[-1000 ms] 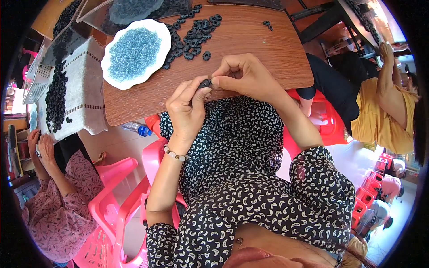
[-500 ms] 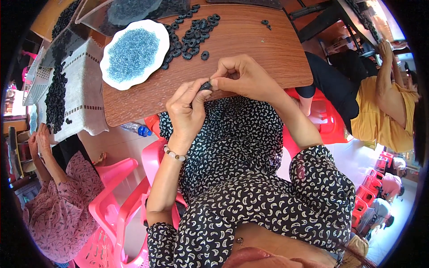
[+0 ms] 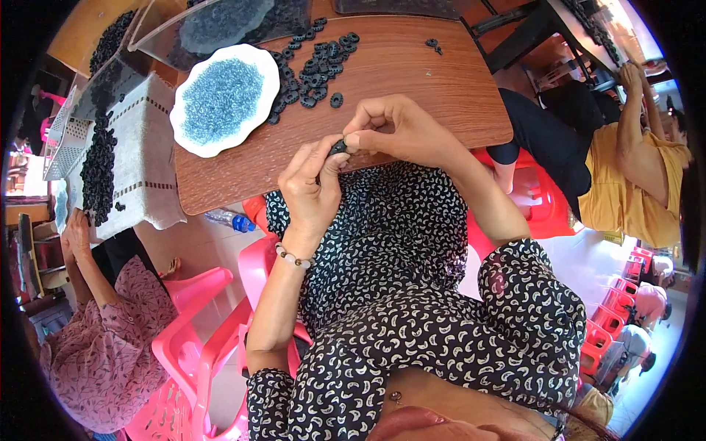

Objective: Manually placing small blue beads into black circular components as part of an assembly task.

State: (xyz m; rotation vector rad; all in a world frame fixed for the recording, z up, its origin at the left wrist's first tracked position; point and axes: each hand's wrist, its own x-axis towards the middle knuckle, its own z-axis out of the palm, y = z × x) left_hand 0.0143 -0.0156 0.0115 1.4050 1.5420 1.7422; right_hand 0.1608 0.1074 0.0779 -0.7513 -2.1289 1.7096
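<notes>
My left hand, a beaded bracelet at its wrist, pinches a small black oval plastic piece just above the table's near edge. My right hand meets it from the right, thumb and forefinger pressed together at the piece's end. Whatever lies between those right fingertips is too small or hidden to make out. Beyond the hands, several loose black plastic pieces with holes lie on the brown wooden table. To their left stands a white scalloped plate heaped with tiny clear bluish pieces.
A clear bin stands at the table's far left. Two small black parts lie far right. On the left, a person in pink sits by a cloth-covered table with black pieces. A pink chair and a person in yellow flank me.
The black piece has tilted slightly between my left fingers. Both hands keep the same pinch at nearly the same spot, and the whole view has shifted a little.
</notes>
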